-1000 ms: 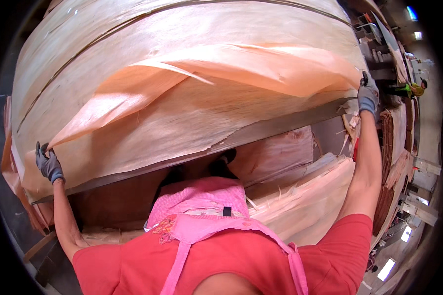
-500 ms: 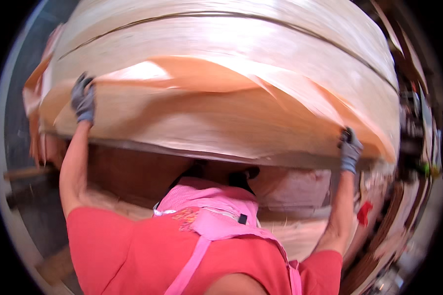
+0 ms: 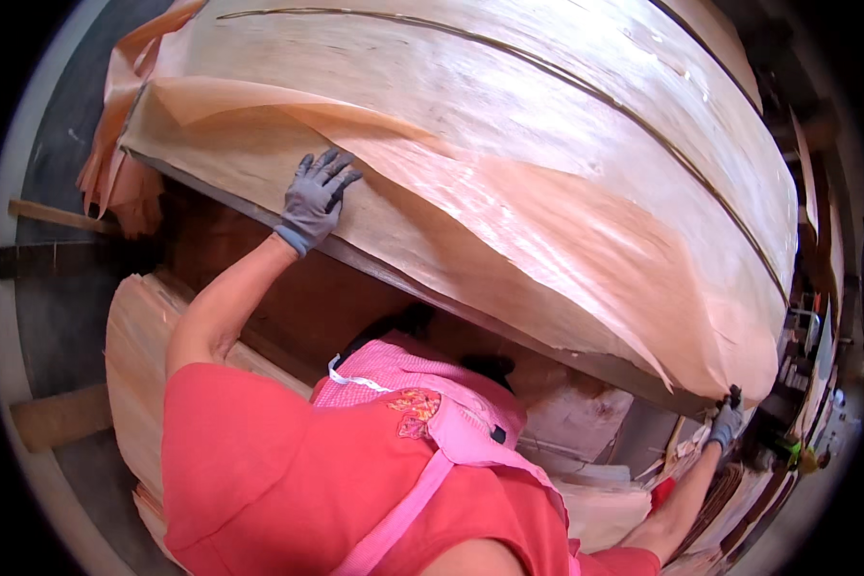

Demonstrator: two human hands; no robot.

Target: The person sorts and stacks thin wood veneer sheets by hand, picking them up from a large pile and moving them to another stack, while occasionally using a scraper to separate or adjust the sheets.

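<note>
Wood veneer sheet [image 3: 509,192] stretches overhead between both hands: the gloved left hand [image 3: 315,197] lies open, fingers spread flat on its near edge, the right hand [image 3: 727,420] pinches its far corner.

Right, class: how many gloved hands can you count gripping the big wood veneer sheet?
2. The left hand, in a grey glove, lies flat on the veneer sheet near its lower left edge. The right hand, also gloved, grips the sheet's lower right corner. No others show.
</note>
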